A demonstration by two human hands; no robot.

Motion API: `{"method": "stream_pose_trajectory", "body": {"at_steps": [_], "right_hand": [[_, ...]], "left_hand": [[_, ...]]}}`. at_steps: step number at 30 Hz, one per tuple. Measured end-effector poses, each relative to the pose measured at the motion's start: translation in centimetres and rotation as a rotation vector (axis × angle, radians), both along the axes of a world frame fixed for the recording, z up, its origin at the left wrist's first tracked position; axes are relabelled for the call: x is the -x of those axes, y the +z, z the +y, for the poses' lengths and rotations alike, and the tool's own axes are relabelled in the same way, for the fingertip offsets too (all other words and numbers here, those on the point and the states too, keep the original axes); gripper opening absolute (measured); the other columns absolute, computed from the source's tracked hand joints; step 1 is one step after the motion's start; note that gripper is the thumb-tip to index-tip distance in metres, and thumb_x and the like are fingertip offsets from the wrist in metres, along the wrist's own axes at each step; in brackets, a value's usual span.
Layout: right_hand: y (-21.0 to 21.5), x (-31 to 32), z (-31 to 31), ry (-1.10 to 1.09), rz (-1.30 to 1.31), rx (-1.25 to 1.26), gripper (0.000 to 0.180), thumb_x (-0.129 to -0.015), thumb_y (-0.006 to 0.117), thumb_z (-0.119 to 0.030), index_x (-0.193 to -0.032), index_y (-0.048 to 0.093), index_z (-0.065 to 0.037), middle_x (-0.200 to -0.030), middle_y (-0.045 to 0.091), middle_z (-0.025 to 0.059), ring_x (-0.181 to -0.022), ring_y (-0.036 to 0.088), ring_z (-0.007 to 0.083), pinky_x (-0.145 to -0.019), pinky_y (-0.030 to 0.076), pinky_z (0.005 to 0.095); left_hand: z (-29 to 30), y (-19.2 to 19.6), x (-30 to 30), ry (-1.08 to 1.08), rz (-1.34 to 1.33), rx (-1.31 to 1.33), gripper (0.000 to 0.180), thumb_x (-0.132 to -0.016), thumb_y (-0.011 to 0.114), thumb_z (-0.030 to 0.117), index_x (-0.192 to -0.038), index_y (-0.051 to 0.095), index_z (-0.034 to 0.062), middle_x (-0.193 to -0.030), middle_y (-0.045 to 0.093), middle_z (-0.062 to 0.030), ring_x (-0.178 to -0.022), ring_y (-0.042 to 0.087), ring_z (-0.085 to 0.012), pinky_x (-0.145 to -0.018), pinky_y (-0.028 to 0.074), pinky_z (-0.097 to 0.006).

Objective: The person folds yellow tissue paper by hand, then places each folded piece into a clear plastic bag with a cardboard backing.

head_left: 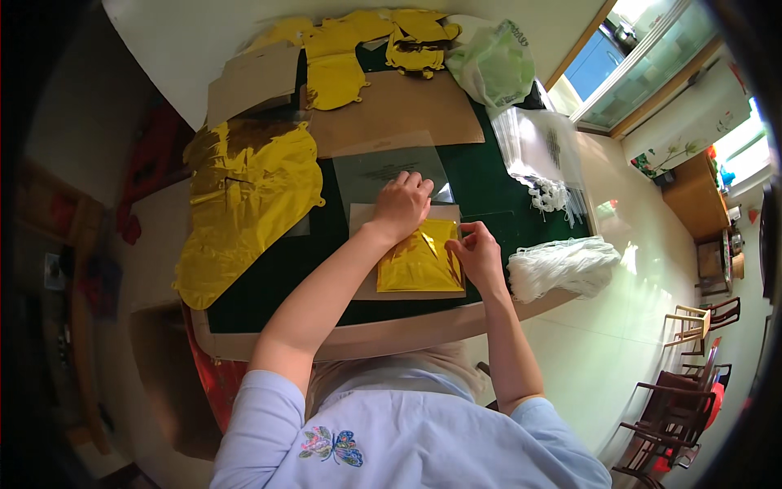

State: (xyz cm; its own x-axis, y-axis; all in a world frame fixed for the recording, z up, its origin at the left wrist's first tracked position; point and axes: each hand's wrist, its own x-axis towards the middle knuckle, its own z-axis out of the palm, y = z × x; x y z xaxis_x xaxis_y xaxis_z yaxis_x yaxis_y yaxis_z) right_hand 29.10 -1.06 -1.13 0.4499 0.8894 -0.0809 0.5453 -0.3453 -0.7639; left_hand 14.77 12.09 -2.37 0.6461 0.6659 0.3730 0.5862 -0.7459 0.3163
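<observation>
A folded gold foil balloon (417, 265) lies on a piece of brown cardboard (362, 216) near the table's front edge. My left hand (403, 205) rests at the top of this packet with its fingers curled; what they grip, if anything, is hidden. Beneath those fingers and beyond them lies a clear plastic bag (371, 171), flat on the table. My right hand (479, 254) is at the packet's right side, thumb and forefinger closed at the edge of the gold foil.
Unfolded gold foil balloons (252, 204) cover the left and far table. Cardboard sheets (399, 114) lie behind the bag. On the right are a stack of clear bags (542, 143), a bundle of white string (562, 269) and a pale green plastic bag (493, 69). Chairs (672, 416) stand beyond.
</observation>
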Motion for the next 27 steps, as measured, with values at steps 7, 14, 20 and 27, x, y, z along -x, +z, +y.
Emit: {"method": "stream_pose_trajectory", "body": {"at_steps": [7,14,20,27], "right_hand": [[0.0,-0.1,-0.2,0.015,0.06,-0.014,0.033,-0.077,0.078,-0.011,-0.103,0.062,-0.001,-0.07,0.061,0.0028,-0.062,0.055,0.0092,-0.06,0.047,0.0242],[-0.2,-0.5,0.4,0.025,0.06,-0.004,0.033,-0.077,0.078,-0.011,-0.104,0.062,-0.001,-0.07,0.062,0.0029,-0.062,0.055,0.0087,-0.058,0.047,0.0246],[0.2,-1.1,0.5,0.031,0.069,0.076,0.033,-0.076,0.079,-0.01,-0.104,0.063,-0.001,-0.069,0.062,0.0027,-0.062,0.055,0.0082,-0.057,0.047,0.0244],[0.0,-1.4,0.6,0.049,0.073,0.066,0.034,-0.075,0.08,-0.01,-0.104,0.064,-0.002,-0.068,0.061,0.0022,-0.06,0.054,0.0079,-0.057,0.046,0.0243]], "left_hand": [[0.0,-0.3,-0.7,-0.005,0.008,-0.049,0.019,-0.082,0.068,0.015,-0.099,0.064,0.0068,-0.101,0.063,-0.0108,-0.099,0.061,-0.0259,-0.085,0.053,-0.038],[-0.5,-0.3,-1.2,-0.022,0.026,0.057,0.02,-0.086,0.066,0.02,-0.103,0.064,0.0095,-0.107,0.064,-0.0105,-0.104,0.06,-0.026,-0.092,0.051,-0.04],[0.2,-0.9,0.5,-0.108,0.052,-0.026,0.034,-0.087,0.067,0.023,-0.118,0.062,0.0098,-0.121,0.062,-0.0127,-0.116,0.057,-0.0271,-0.1,0.046,-0.043],[-0.2,2.0,-0.5,-0.12,0.279,0.214,0.031,-0.085,0.065,0.008,-0.116,0.058,0.0055,-0.124,0.058,-0.0155,-0.119,0.056,-0.0306,-0.096,0.05,-0.039]]}}
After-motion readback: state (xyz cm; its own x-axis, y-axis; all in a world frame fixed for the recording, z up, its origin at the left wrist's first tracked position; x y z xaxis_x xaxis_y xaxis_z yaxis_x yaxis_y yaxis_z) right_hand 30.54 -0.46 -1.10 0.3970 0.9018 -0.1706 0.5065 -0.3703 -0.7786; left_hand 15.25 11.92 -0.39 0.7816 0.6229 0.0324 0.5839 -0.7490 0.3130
